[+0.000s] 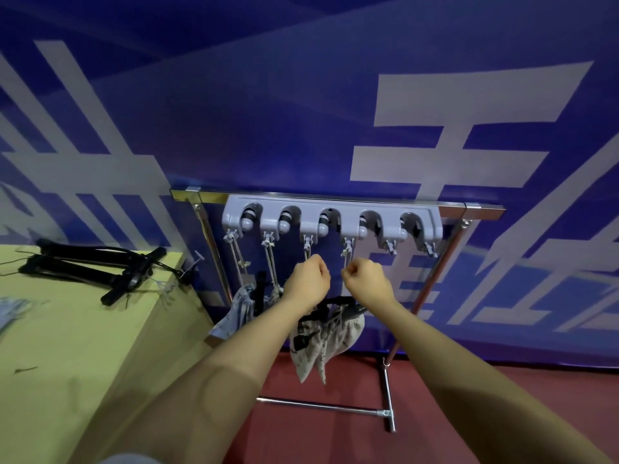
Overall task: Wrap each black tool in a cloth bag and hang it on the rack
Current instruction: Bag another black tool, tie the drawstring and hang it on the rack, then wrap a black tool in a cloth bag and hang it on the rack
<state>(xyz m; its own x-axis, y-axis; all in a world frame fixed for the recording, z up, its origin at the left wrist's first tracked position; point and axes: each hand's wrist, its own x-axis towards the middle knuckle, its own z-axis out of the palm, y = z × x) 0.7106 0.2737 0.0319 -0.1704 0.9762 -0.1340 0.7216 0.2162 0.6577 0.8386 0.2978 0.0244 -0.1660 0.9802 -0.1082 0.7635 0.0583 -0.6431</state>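
Cloth bag (330, 336), pale with a dark print, hangs below both hands in front of the rack (331, 212), and a black tool (335, 304) juts from its gathered mouth. Its two cords run upward: one cord (306, 252) leads to the third hook from the left, the other cord (345, 259) to the fourth hook. Left hand (306, 279) is curled into a fist with thumb and fingers pinching the cord under the third hook. Right hand (366, 277) is likewise curled, pinching the cord under the fourth hook. Both hands sit close together, knuckles up, just above the bag's mouth.

To the left a second cloth bag (239, 309), bluish grey, hangs by ropes from the first two hooks, with another black tool (259, 291) standing up out of it. The rack is a grey plastic strip with five rounded clips and a row of small hooks beneath, fixed to a shiny metal frame (385, 396) that stands on a red floor (502, 413).

Further left, a yellow-green worktop (67, 329) carries more black tools (93, 266) lying in a loose heap near its far edge, and some pale cloth (10, 313) shows at the left border. Behind everything hangs a blue banner (301, 112) with large white characters
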